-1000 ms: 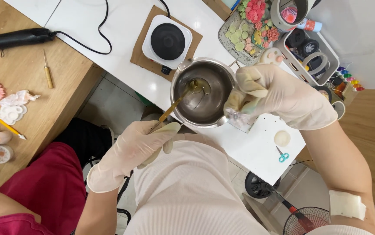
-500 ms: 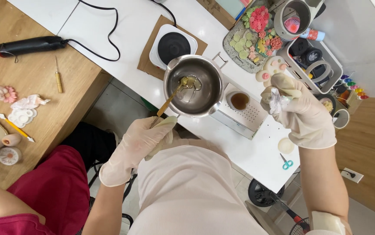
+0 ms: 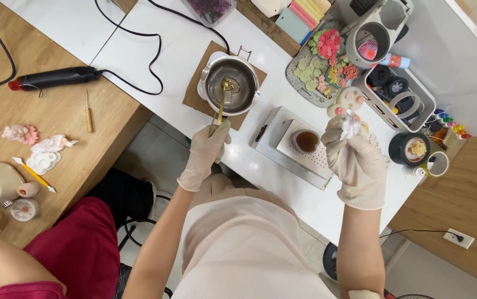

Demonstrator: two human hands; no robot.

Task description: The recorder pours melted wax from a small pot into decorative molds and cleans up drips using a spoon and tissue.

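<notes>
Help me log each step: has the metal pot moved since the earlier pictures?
Yes. The metal pot was held off to the right of the small hot plate on its brown mat; now it sits on that plate, with the left hand on the stirring stick.

White table [image 3: 155,52] w/ cardboard mat [image 3: 194,94] under metal pot [image 3: 230,86], scale [image 3: 299,147] right of it, flower tray [image 3: 319,72] far right. Wooden table [image 3: 56,138] on left: heat gun [image 3: 56,77], awl [image 3: 88,113], pink flower pieces [image 3: 21,133].
</notes>
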